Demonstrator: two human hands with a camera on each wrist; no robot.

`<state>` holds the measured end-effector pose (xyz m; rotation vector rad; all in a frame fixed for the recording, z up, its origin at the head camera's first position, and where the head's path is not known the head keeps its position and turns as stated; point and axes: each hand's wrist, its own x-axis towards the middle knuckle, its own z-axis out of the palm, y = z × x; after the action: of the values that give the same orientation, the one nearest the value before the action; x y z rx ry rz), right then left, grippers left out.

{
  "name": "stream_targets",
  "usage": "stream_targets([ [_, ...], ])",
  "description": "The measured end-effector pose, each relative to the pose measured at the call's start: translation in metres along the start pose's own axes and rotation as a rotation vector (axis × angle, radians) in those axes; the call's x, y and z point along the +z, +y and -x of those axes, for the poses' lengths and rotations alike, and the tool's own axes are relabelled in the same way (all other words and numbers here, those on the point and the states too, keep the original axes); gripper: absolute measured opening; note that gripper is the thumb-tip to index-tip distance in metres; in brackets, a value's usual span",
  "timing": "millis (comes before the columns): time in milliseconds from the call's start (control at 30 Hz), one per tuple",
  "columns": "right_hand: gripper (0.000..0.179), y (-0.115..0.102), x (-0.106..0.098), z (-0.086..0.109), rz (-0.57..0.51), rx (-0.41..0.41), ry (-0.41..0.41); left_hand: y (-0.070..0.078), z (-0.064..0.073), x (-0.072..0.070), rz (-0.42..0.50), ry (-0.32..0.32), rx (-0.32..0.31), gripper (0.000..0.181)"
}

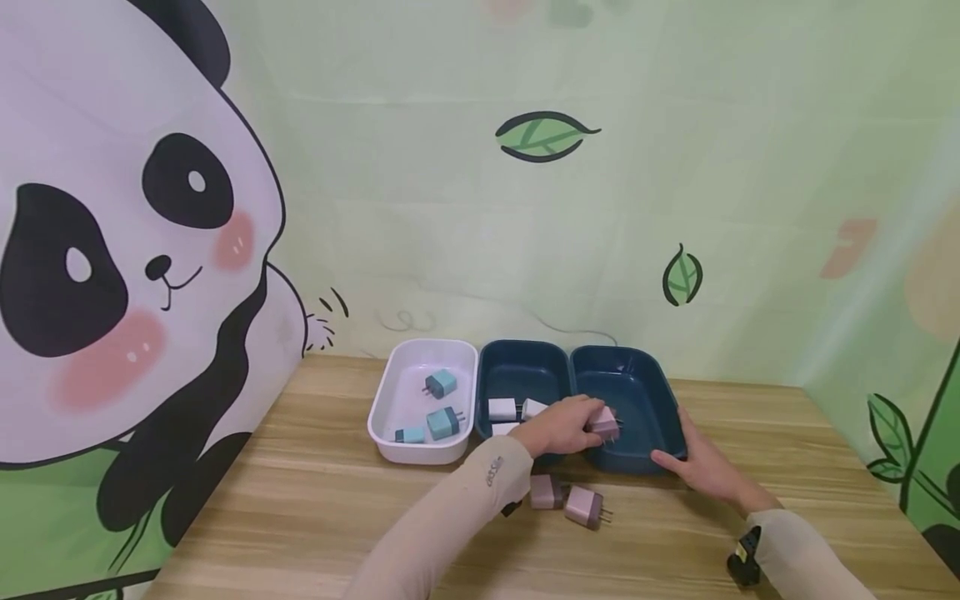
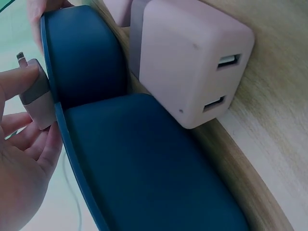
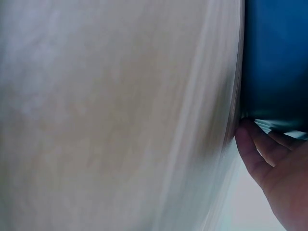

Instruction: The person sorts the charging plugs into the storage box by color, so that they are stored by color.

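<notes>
My left hand (image 1: 564,425) pinches a pink USB charger (image 1: 604,422) with a grey prong end, just over the near left side of the right-hand dark blue tray (image 1: 628,385). The left wrist view shows thumb and fingers on either side of this charger (image 2: 41,98), beside the tray rims. At the near right corner of the same tray, my right hand (image 1: 708,462) holds on, thumb at the front and fingers along the side. Two more pink chargers (image 1: 585,507) lie on the table in front of the trays; one fills much of the left wrist view, showing two USB ports.
Left of that tray stands another dark blue tray (image 1: 525,367) with several white chargers (image 1: 502,408), partly hidden by my left hand. A white tray (image 1: 384,408) at the far left holds several light blue chargers (image 1: 444,422). Behind the wooden table (image 1: 315,467) hangs a panda-printed backdrop (image 1: 420,208).
</notes>
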<state>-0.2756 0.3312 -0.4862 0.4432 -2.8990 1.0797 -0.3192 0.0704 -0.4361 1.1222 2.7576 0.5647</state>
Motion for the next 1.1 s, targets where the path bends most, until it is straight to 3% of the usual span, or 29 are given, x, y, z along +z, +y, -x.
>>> stream_targets([
  [700,0.099,0.000,0.003,0.001,0.000,0.038,-0.014,-0.003,0.007,-0.006,-0.005,0.032,0.011,0.041],
  [900,0.099,0.000,0.002,0.001,-0.005,0.034,-0.015,-0.010,0.020,-0.012,0.001,0.032,0.080,0.037],
  [1100,0.098,-0.001,0.001,0.001,-0.017,0.009,-0.006,-0.016,0.039,-0.013,0.012,-0.016,0.085,0.035],
])
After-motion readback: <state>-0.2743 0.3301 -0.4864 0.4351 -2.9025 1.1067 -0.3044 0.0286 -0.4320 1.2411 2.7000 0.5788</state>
